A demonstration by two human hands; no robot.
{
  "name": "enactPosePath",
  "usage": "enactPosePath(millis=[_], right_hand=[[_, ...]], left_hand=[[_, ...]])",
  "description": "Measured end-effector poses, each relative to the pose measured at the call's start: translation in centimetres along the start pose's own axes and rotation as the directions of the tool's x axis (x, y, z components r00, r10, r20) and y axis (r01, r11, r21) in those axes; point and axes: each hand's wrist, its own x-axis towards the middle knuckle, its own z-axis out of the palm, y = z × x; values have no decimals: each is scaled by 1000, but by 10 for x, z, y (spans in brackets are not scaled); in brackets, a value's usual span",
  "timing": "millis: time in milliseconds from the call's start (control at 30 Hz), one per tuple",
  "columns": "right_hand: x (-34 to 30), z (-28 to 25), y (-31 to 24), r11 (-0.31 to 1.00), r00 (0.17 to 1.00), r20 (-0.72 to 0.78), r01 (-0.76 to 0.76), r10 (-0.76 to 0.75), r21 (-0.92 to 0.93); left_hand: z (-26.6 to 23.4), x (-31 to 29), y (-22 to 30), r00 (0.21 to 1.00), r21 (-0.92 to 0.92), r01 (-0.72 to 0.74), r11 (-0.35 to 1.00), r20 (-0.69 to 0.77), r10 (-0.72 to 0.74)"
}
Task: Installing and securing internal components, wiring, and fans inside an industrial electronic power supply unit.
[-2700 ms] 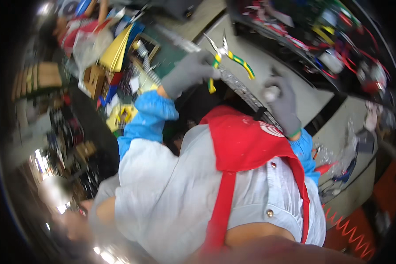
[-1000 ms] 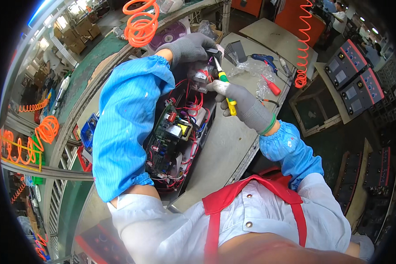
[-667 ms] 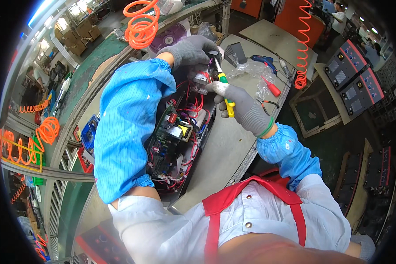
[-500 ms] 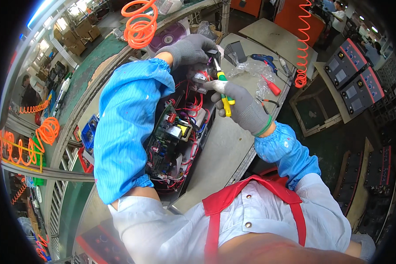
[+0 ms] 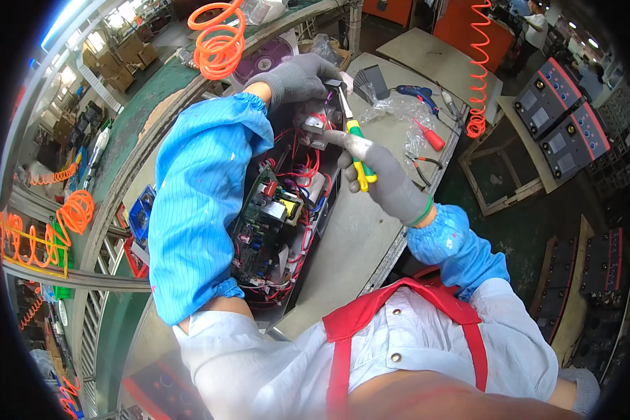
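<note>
My right hand, in a grey glove, grips long-nose pliers with green and yellow handles. The pliers' jaws point away from me to a small dark flat piece beside my left fingertips. My left hand, also gloved, is closed over the far end of an open machine housing; what its fingers hold is hidden. Inside the housing are a green circuit board, red wires and a yellow-wrapped transformer. A silvery metal block sits just below the left hand.
On the bench, right of the housing, are a clear plastic bag, dark flat plates, a blue-handled tool and a red pointed bottle. Orange coiled hoses hang overhead. Finished-looking panelled units stand at right.
The pliers' handles have spread a little, and their jaws show more plainly by the small dark piece. My right hand has shifted slightly toward me; my left hand stays nearly in place.
</note>
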Motion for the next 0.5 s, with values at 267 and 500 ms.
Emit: enactPosePath(millis=[267,500], right_hand=[[5,4,-19,980,985,-75,-163,154,-117],[13,8,-20,981,977,-134,-176,165,-76]], left_hand=[[2,0,-3,1000,-52,-15,999,-18,14],[1,0,0,1000,-47,1,999,-28,-2]])
